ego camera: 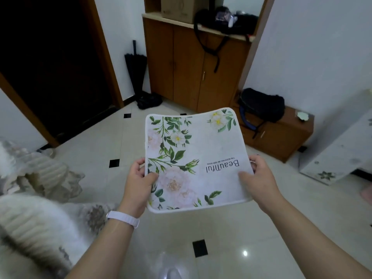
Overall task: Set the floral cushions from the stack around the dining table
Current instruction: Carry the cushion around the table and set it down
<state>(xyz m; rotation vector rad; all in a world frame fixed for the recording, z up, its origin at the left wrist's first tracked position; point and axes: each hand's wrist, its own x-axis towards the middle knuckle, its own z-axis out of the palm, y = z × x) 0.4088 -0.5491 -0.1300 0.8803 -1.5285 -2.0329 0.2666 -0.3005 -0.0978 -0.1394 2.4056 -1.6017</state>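
Both hands grip one floral cushion [198, 160], held flat in the air above the tiled floor [231, 228]. The left hand [138, 177] pinches its left edge, thumb on top; a white band [122, 218] circles that wrist. The right hand [256, 176] clamps the right edge the same way. The word "Beautiful" reads upside down. Beyond stand a wooden cabinet [187, 67], a folded black umbrella [135, 69] and a dark backpack [261, 104].

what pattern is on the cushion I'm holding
The floral cushion is white with pale pink and white flowers, green leaves and the word Beautiful, seen in the head view.
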